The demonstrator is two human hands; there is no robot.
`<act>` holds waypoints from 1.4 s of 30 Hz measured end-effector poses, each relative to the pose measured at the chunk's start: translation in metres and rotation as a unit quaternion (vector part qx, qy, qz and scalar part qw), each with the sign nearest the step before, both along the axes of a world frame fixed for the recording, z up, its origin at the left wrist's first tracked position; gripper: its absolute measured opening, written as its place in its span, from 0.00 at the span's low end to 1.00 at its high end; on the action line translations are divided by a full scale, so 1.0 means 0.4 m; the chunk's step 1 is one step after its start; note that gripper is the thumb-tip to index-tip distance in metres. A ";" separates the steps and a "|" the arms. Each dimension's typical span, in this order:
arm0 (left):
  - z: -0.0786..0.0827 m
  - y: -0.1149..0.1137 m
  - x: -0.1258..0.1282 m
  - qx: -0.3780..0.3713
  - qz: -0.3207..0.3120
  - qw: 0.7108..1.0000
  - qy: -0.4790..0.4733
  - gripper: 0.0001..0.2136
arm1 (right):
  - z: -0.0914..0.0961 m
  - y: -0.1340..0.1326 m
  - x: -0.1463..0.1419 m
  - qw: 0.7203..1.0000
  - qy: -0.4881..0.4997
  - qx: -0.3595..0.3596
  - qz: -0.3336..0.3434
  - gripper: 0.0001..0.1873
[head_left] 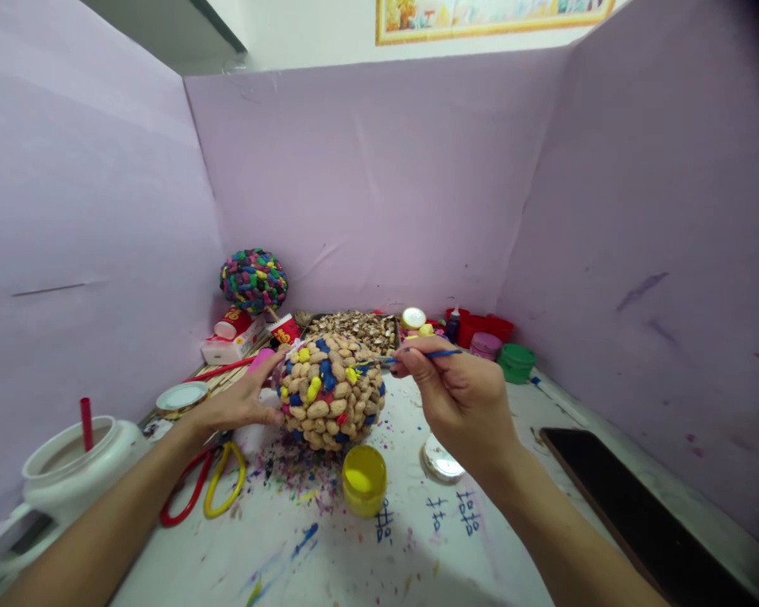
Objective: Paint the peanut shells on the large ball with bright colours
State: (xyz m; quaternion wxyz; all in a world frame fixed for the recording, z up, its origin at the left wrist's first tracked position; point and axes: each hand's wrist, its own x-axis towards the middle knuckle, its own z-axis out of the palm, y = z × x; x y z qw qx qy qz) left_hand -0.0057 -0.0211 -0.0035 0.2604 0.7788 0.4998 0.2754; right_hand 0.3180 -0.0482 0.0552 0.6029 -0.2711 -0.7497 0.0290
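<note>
A ball covered in peanut shells (320, 410) stands on the table, several of its shells painted blue, yellow or red. My left hand (253, 396) rests against the ball's left side, fingers spread and partly hidden behind it. Between the thumb and fingers of my right hand (459, 396) is a thin blue paintbrush (439, 354), its tip at a yellow-painted shell on the upper right of the ball. Just in front of the ball is an uncapped jar of yellow paint (364, 482). A round silvery lid (441, 460) lies under my right hand.
Scissors with red and yellow handles (226, 480) and a white jug (79, 459) are at left. Behind are a multicoloured ball (254, 281) and a tray of shells (354, 327). Paint pots, among them a green one (517, 362), and a dark phone-like slab (645, 514) are at right.
</note>
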 end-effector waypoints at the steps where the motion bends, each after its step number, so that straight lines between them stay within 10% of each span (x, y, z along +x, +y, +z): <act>1: 0.000 0.000 -0.001 0.004 0.000 1.000 0.004 0.52 | 0.001 0.000 -0.001 1.000 -0.001 0.001 0.004 0.11; 42: -0.018 0.011 -0.017 0.008 0.008 1.000 0.016 0.51 | 0.006 -0.005 0.000 1.000 -0.005 -0.012 -0.015 0.12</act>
